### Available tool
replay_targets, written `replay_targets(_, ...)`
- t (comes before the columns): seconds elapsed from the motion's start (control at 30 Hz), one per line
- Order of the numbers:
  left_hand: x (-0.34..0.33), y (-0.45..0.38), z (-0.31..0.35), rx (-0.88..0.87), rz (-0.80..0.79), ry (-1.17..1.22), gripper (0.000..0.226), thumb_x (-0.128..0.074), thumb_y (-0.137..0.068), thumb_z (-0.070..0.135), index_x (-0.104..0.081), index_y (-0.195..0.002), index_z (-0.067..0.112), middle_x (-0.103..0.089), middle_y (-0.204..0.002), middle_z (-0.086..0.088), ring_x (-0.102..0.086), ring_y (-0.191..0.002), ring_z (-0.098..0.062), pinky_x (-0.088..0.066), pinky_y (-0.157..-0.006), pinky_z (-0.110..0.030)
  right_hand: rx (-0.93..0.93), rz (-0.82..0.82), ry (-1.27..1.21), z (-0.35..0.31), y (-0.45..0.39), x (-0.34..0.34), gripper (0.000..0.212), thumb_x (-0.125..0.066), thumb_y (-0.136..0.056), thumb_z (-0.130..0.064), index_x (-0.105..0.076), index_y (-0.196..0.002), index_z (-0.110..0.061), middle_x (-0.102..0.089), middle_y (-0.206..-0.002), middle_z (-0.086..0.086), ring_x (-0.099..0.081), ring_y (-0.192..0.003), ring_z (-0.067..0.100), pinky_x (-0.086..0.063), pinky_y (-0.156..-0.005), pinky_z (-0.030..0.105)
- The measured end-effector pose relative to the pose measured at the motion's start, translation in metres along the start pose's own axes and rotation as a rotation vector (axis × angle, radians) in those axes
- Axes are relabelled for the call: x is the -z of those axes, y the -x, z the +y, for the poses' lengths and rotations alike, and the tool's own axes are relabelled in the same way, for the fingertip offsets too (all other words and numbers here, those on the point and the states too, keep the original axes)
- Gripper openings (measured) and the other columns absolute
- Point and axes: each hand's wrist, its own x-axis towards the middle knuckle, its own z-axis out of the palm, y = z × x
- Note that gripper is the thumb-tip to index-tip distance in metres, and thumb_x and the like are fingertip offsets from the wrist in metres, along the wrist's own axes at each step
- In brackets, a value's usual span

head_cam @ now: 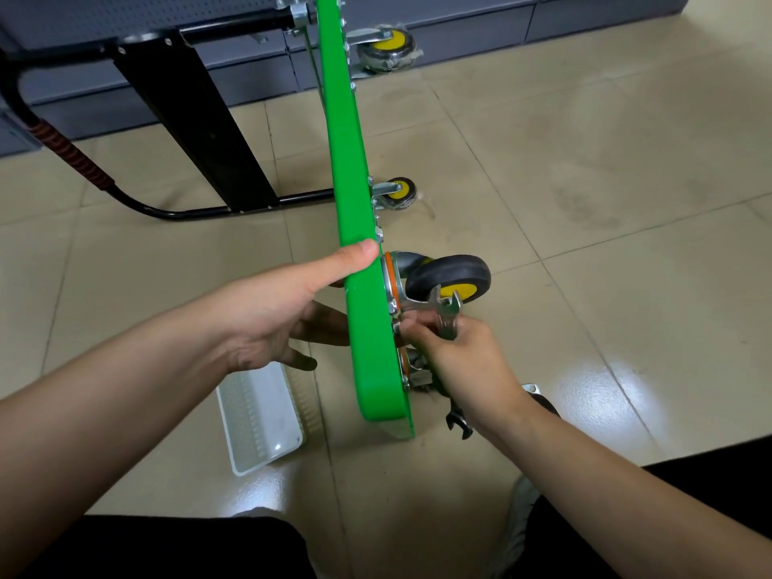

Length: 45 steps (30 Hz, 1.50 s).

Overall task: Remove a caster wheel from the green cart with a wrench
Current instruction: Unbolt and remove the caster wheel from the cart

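The green cart [355, 194] stands on its side on the tiled floor, its underside facing right. My left hand [275, 302] grips the deck's edge, thumb on top and fingers behind the deck. A caster wheel [449, 277] with black tyre and yellow hub sticks out of the underside just above my right hand [463, 357]. That hand holds a silver wrench [447, 311] in its palm, jaw end up beside the wheel, while its fingertips pinch a bolt at the caster's mounting plate [394, 294]. The wrench's other end [459, 420] shows below my wrist.
A white plastic tray [259, 420] lies on the floor left of the deck. Two more casters [399, 194] [386, 48] are farther along the underside. The black folded handle [83, 160] rests on the floor at left. Grey shelving runs along the back. My knees fill the bottom edge.
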Motion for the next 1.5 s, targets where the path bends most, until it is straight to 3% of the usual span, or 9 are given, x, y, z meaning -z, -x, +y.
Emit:
replay_targets(0.07,0.0,0.0,-0.001,0.0,-0.004,0.003,0.085,-0.056,-0.061,0.084,-0.061,-0.128,0.032,-0.077,-0.104,-0.012,-0.073,-0.101,-0.022,-0.033,-0.113,-0.062,0.017,-0.01,-0.022,0.0,0.001,-0.002,0.015,-0.069,-0.095,-0.027,-0.078,-0.107,-0.025,-0.077,-0.106,-0.012,-0.07,-0.106,0.007,-0.054,-0.101,0.043)
replay_targets(0.13,0.0,0.0,-0.001,0.002,-0.002,0.003,0.084,-0.058,-0.063,0.087,-0.063,-0.126,0.031,-0.078,-0.104,-0.011,-0.075,-0.094,-0.018,-0.033,-0.113,-0.061,0.036,-0.014,0.005,0.002,0.002,-0.003,0.016,-0.071,-0.094,-0.027,-0.078,-0.108,-0.024,-0.077,-0.105,-0.014,-0.07,-0.104,0.004,-0.054,-0.1,0.041)
replay_targets(0.33,-0.003,0.001,0.001,-0.002,0.006,0.008,0.077,-0.052,-0.067,0.081,-0.059,-0.128,0.035,-0.078,-0.103,-0.012,-0.072,-0.103,-0.023,-0.032,-0.113,-0.062,-0.001,0.011,0.059,0.0,-0.003,0.0,0.026,-0.065,-0.095,-0.045,-0.079,-0.092,-0.024,-0.077,-0.094,-0.002,-0.071,-0.095,0.027,-0.056,-0.085,0.058)
replay_targets(0.5,-0.002,0.003,0.0,-0.006,-0.006,0.006,0.077,-0.058,-0.067,0.086,-0.061,-0.125,0.036,-0.078,-0.103,-0.011,-0.074,-0.099,-0.021,-0.033,-0.113,-0.062,0.031,-0.039,-0.03,0.001,-0.001,0.0,0.017,-0.07,-0.095,-0.026,-0.078,-0.11,-0.024,-0.076,-0.11,-0.014,-0.068,-0.109,0.006,-0.052,-0.103,0.042)
replay_targets(0.77,-0.003,0.002,0.002,-0.001,0.003,0.011,0.081,-0.058,-0.062,0.085,-0.061,-0.125,0.034,-0.077,-0.102,-0.013,-0.074,-0.089,-0.02,-0.036,-0.112,-0.061,-0.033,0.056,-0.056,0.001,0.0,-0.01,0.026,-0.07,-0.093,-0.039,-0.08,-0.085,-0.016,-0.077,-0.085,0.0,-0.073,-0.086,0.018,-0.056,-0.088,0.053)
replay_targets(1.0,-0.002,0.0,-0.001,-0.005,0.003,0.009,0.082,-0.056,-0.06,0.083,-0.061,-0.125,0.033,-0.077,-0.105,-0.013,-0.072,-0.102,-0.025,-0.036,-0.111,-0.06,0.045,0.003,-0.067,0.004,0.002,-0.006,0.019,-0.069,-0.095,-0.024,-0.078,-0.112,-0.024,-0.076,-0.108,-0.013,-0.069,-0.108,0.007,-0.052,-0.103,0.042)
replay_targets(1.2,-0.003,-0.002,-0.001,-0.005,0.02,0.03,0.085,-0.058,-0.06,0.081,-0.059,-0.128,0.03,-0.077,-0.103,-0.014,-0.07,-0.105,-0.028,-0.037,-0.111,-0.062,-0.012,0.052,-0.069,0.0,0.002,-0.011,0.019,-0.07,-0.094,-0.033,-0.08,-0.087,-0.019,-0.078,-0.089,-0.004,-0.073,-0.091,0.016,-0.056,-0.092,0.049)
replay_targets(1.3,-0.002,-0.001,-0.002,-0.002,0.024,0.029,0.086,-0.058,-0.059,0.081,-0.059,-0.128,0.03,-0.077,-0.103,-0.014,-0.071,-0.102,-0.027,-0.036,-0.111,-0.061,-0.059,0.048,-0.121,-0.001,0.002,-0.011,0.022,-0.07,-0.094,-0.035,-0.08,-0.083,-0.019,-0.078,-0.084,-0.001,-0.073,-0.082,0.015,-0.058,-0.082,0.043)
replay_targets(1.5,-0.001,-0.001,-0.001,-0.008,0.012,0.025,0.085,-0.058,-0.06,0.081,-0.059,-0.128,0.031,-0.077,-0.104,-0.013,-0.07,-0.107,-0.027,-0.035,-0.112,-0.062,0.035,0.017,-0.129,0.002,0.004,-0.009,0.017,-0.067,-0.096,-0.02,-0.078,-0.109,-0.021,-0.077,-0.107,-0.008,-0.071,-0.106,0.01,-0.053,-0.101,0.044)
